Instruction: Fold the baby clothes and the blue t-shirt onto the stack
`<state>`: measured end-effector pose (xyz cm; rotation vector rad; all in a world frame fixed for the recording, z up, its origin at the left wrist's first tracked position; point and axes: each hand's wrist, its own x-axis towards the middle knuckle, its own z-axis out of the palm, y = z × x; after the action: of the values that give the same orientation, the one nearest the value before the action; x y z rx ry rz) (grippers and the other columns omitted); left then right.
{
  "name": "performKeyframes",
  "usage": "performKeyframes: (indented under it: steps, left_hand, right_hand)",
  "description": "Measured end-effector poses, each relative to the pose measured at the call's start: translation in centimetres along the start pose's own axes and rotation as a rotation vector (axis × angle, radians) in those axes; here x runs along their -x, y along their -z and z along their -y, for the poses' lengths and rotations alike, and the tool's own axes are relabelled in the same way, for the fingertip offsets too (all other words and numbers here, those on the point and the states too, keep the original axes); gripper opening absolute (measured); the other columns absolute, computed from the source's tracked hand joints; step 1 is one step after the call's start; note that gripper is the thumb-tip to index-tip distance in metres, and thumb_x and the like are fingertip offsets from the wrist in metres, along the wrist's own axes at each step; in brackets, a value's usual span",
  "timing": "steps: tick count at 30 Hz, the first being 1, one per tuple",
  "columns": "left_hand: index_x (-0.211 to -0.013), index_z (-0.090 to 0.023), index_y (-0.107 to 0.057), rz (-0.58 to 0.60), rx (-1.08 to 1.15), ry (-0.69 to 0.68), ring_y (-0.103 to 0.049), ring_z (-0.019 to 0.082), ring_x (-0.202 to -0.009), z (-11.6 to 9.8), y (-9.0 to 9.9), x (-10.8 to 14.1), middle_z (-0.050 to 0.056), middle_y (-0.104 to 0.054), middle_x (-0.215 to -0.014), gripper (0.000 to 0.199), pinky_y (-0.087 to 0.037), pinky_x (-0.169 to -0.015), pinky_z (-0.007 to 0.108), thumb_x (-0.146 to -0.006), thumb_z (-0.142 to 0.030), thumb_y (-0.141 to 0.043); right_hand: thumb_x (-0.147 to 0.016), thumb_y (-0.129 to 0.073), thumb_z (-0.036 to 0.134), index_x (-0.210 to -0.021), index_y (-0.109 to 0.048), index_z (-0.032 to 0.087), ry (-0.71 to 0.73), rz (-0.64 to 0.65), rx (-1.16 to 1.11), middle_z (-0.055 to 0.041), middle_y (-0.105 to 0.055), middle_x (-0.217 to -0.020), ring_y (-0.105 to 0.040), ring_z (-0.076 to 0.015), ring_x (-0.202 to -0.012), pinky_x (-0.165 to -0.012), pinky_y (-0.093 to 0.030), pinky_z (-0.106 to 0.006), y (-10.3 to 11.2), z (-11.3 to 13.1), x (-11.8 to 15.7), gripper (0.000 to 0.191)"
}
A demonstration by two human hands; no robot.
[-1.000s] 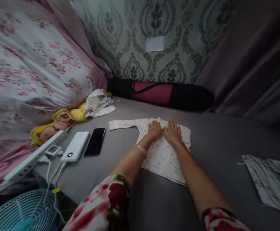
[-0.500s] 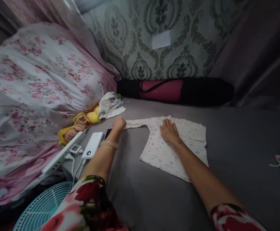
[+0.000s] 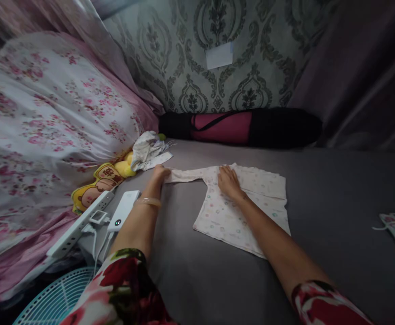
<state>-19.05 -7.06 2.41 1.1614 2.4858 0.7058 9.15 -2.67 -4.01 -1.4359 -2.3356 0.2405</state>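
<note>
A small white shirt [image 3: 214,212] with a pale dotted print lies spread on the grey bed sheet, one side of it folded over in layers. Its long sleeve stretches out to the left. My left hand [image 3: 161,174] is closed on the end of that sleeve, its fingertips partly hidden. Flat on the upper part of the shirt, close to where the sleeve joins, rests my right hand [image 3: 229,183] with the fingers extended. A pale bangle [image 3: 150,201] circles my left wrist.
Left of my left arm are a white power bank [image 3: 124,210], a power strip [image 3: 78,225] with cables and a yellow plush toy [image 3: 92,194]. Crumpled cloth [image 3: 150,151] lies behind. A black and pink rolled bag [image 3: 224,127] lines the wall. A blue fan [image 3: 58,298] stands lower left.
My right hand has slid slightly left over the shirt toward the sleeve. The left hand has turned a little at the sleeve end. The view has shifted slightly.
</note>
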Motion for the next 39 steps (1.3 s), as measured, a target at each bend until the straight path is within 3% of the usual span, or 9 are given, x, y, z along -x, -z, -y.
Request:
performKeyframes:
  steps: [4,7,10,14,20,27,32,35,39]
  left_hand:
    - [-0.08,-0.013,-0.059,-0.024,0.076,-0.03,-0.055,0.014,-0.062,-0.8,1.5,-0.3,0.0,-0.053,-0.062,0.012,-0.043,-0.053,0.021,-0.081,-0.022,-0.051]
    - [-0.089,-0.015,-0.058,-0.072,0.142,-0.119,-0.055,0.013,-0.062,-1.4,1.6,-0.5,0.002,-0.058,-0.075,0.017,-0.045,-0.054,0.021,-0.085,-0.025,-0.044]
    - [-0.099,-0.017,-0.059,-0.107,0.105,-0.238,-0.057,0.016,-0.063,-1.2,1.4,-0.6,0.005,-0.06,-0.08,0.023,-0.049,-0.058,0.026,-0.087,-0.028,-0.042]
    - [-0.101,-0.019,-0.063,-0.162,-0.136,-0.381,-0.062,0.025,-0.085,-0.2,1.7,-0.5,0.008,-0.065,-0.088,0.026,-0.048,-0.078,0.034,-0.087,-0.03,-0.044]
    - [-0.106,-0.02,-0.065,-0.223,-0.187,-0.411,-0.062,0.027,-0.092,0.0,2.4,0.2,0.01,-0.068,-0.093,0.031,-0.046,-0.08,0.035,-0.089,-0.033,-0.043]
    - [-0.102,-0.019,-0.067,-0.249,0.063,-0.543,-0.06,0.018,-0.072,-4.8,3.4,2.3,0.004,-0.066,-0.077,0.032,-0.045,-0.064,0.025,-0.089,-0.039,-0.045]
    - [-0.097,-0.018,-0.069,-0.172,0.085,-0.636,-0.06,0.017,-0.073,-9.1,2.7,5.0,0.005,-0.067,-0.077,0.03,-0.045,-0.061,0.024,-0.087,-0.038,-0.049]
    - [-0.093,-0.018,-0.07,-0.155,0.074,-0.61,-0.061,0.019,-0.076,-11.4,1.5,6.1,0.007,-0.068,-0.08,0.029,-0.046,-0.066,0.026,-0.086,-0.037,-0.05]
    - [-0.093,-0.018,-0.07,-0.213,0.034,-0.545,-0.062,0.022,-0.087,-13.7,0.2,6.9,0.009,-0.069,-0.09,0.026,-0.044,-0.078,0.03,-0.086,-0.034,-0.051]
  right_hand:
    - [-0.095,-0.029,0.015,-0.124,-0.056,0.01,0.025,0.042,-0.072,-0.0137,-0.056,-0.132,-0.045,-0.0216,-0.126,-0.105,-0.03,-0.03,-0.7,1.6,-1.5,0.04]
    - [-0.095,-0.029,0.014,-0.12,-0.058,0.011,-0.002,0.035,-0.048,-0.0147,-0.059,-0.126,-0.048,-0.0225,-0.121,-0.102,-0.031,-0.031,-1.3,2.4,-1.9,0.038]
    - [-0.095,-0.03,0.018,-0.128,-0.053,0.009,-0.041,0.021,-0.015,-0.0154,-0.052,-0.135,-0.041,-0.0233,-0.128,-0.106,-0.026,-0.033,-2.0,2.8,-1.7,0.041]
    - [-0.097,-0.029,0.032,-0.141,-0.04,0.005,-0.088,0.038,0.022,-0.0151,-0.037,-0.149,-0.027,-0.0258,-0.138,-0.112,-0.014,-0.038,-2.6,3.4,-1.3,0.052]
    - [-0.095,-0.026,0.054,-0.147,-0.034,0.012,-0.128,0.114,0.056,-0.0121,-0.027,-0.155,-0.017,-0.03,-0.141,-0.112,-0.007,-0.046,-2.1,4.2,-1.1,0.067]
    - [-0.089,-0.024,0.068,-0.151,-0.023,0.02,-0.17,0.318,0.113,-0.0107,-0.015,-0.158,-0.007,-0.0318,-0.143,-0.111,-0.005,-0.049,-0.7,4.6,-2.0,0.079]
    - [-0.085,-0.033,0.07,-0.151,-0.022,0.022,-0.19,0.471,0.183,-0.0106,-0.016,-0.158,-0.014,-0.034,-0.142,-0.109,-0.016,-0.051,0.9,5.4,-3.4,0.082]
    - [-0.081,-0.05,0.064,-0.148,-0.032,0.021,-0.19,0.473,0.164,-0.0137,-0.025,-0.154,-0.021,-0.0355,-0.139,-0.107,-0.023,-0.052,1.9,5.6,-4.0,0.081]
    - [-0.078,-0.066,0.034,-0.132,-0.053,0.019,-0.192,0.318,-0.285,-0.0138,-0.044,-0.144,-0.036,-0.0305,-0.134,-0.108,-0.029,-0.042,3.4,4.0,-4.4,0.058]
